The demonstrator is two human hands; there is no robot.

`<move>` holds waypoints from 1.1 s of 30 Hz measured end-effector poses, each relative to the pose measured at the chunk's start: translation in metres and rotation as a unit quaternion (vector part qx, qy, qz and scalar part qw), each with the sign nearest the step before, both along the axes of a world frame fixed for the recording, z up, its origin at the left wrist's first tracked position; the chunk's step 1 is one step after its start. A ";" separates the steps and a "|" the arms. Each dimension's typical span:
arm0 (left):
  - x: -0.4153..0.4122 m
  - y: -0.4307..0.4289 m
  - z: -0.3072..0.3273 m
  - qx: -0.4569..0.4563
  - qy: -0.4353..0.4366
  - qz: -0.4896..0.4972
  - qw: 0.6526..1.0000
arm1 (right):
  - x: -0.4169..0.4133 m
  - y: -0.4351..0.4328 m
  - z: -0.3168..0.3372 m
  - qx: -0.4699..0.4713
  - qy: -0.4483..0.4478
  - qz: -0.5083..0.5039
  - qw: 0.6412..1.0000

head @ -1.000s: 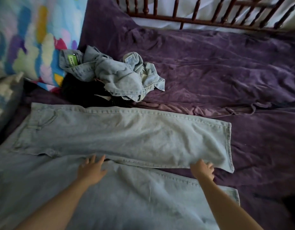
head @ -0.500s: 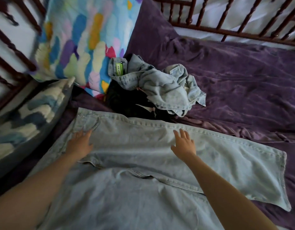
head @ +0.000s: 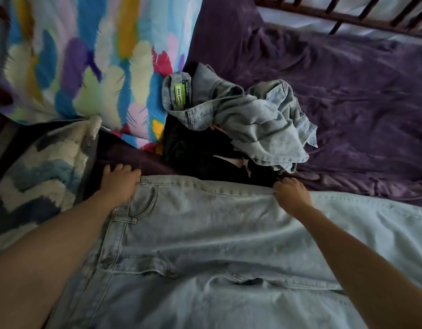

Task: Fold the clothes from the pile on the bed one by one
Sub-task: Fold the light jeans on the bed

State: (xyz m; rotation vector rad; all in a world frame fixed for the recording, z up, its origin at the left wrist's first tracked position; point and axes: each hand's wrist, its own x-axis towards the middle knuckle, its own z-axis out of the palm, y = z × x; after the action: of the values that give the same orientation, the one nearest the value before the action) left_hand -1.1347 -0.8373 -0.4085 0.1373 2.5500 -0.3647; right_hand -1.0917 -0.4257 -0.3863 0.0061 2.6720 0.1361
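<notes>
Head view shows your left hand (head: 121, 178) at the far waistband corner of the light blue jeans (head: 205, 222), fingers curled over its edge, while your right hand (head: 292, 194) pinches the far side seam further along the leg. The jeans lie spread across the purple bed (head: 359, 103). The pile (head: 241, 119) of denim and black clothes sits just beyond, beside a colourful pillow (head: 74, 55).

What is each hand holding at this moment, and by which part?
Both hold the jeans: the left hand grips the waistband corner, and the right hand pinches the far side seam.
</notes>
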 end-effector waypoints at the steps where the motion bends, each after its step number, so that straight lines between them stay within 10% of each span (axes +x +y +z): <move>1: -0.004 -0.003 0.002 0.012 0.036 -0.017 0.999 | -0.001 0.003 0.003 -0.019 0.009 -0.019 1.000; 8: -0.014 -0.046 0.043 0.184 0.246 -0.029 0.951 | 0.018 0.013 0.031 -0.048 0.188 -0.009 0.981; 33: 0.344 -0.066 0.085 0.259 0.449 -0.035 0.855 | 0.338 0.008 0.049 -0.159 0.336 0.204 0.906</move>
State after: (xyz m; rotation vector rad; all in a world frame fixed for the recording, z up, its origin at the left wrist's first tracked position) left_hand -0.7909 -0.9037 -0.3239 0.3176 3.5276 0.3535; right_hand -0.7534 -0.4173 -0.3376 -0.7393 3.3079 -0.2178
